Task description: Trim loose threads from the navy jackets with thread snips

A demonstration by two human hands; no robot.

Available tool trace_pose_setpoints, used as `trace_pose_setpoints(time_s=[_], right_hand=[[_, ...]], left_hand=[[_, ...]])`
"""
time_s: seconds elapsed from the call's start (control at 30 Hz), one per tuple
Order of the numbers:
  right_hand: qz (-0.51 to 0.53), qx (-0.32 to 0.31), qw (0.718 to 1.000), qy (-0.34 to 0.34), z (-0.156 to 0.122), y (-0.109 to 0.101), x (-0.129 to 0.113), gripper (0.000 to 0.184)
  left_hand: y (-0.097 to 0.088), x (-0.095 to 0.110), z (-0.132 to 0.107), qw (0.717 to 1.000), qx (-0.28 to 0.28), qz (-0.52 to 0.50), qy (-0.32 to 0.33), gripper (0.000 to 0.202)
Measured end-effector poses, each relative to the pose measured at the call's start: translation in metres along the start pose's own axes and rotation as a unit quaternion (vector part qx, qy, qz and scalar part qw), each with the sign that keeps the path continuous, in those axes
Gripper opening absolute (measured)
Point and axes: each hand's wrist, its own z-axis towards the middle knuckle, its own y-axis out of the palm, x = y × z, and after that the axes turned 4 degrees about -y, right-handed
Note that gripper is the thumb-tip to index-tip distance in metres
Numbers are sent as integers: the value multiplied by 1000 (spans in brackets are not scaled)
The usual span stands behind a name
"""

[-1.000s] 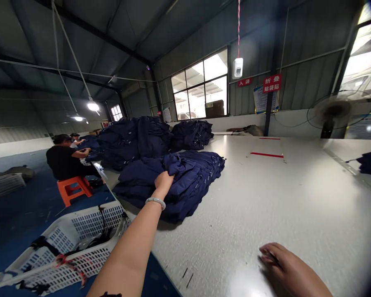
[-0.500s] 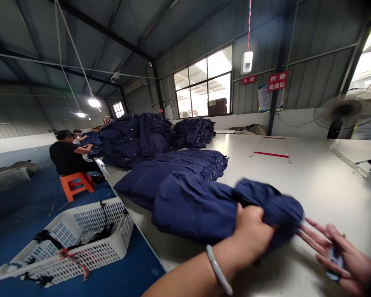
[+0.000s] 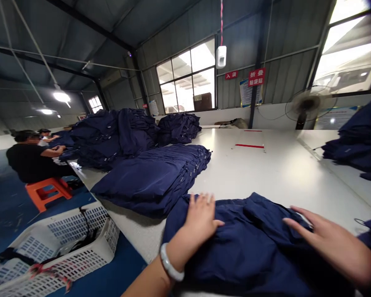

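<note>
A navy blue garment (image 3: 244,247) lies spread on the white table in front of me. My left hand (image 3: 202,216) is flat on its left part, fingers stretched out, with a pale bangle (image 3: 170,264) on the wrist. At the garment's right side is my right hand (image 3: 330,239), thumb and forefinger apart. A small pale and dark piece of what look like thread snips (image 3: 307,222) shows between them; the rest is hidden by the hand. Just beyond my left hand is a neat stack of navy garments (image 3: 148,177).
Big heaps of navy garments (image 3: 111,136) stand farther back on the table (image 3: 228,173). More garments (image 3: 358,140) are piled at right. A white plastic basket (image 3: 89,251) sits on the floor at left. Beyond it, a person (image 3: 27,159) sits on an orange stool (image 3: 48,192).
The garment, bunched in my left hand before, now lies lower and flatter on the table. My left hand has let go of its grip and opened on it. My right hand has come over the cloth.
</note>
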Motion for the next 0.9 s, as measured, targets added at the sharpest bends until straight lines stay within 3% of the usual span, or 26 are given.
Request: trace_pose_setpoints(time_s=[0.1, 0.23, 0.4, 0.53, 0.63, 0.77, 0.83, 0.9], right_hand=[[-42, -72, 996, -26, 1, 24, -15, 81], [-12, -98, 995, 16, 0, 33, -9, 51], [47, -55, 993, 98, 8, 15, 26, 35], [85, 16, 985, 152, 16, -1, 54, 24], [130, 88, 974, 165, 28, -23, 61, 29], [193, 174, 956, 134, 35, -76, 56, 33], [203, 186, 954, 116, 21, -109, 56, 36], [187, 179, 960, 110, -7, -142, 64, 33]], left_hand=[[14, -43, -5, 997, -25, 29, -69, 105], [35, -70, -9, 994, -48, 31, -96, 102], [50, -68, 16, 996, -40, 17, -80, 80], [55, -46, 54, 999, -26, -16, -41, 50], [40, -18, 85, 999, 18, -43, -10, 32], [-8, 16, 113, 988, 135, -72, 4, 26], [-34, 22, 109, 979, 185, -83, 13, 32], [-52, 20, 87, 975, 199, -91, 40, 34]])
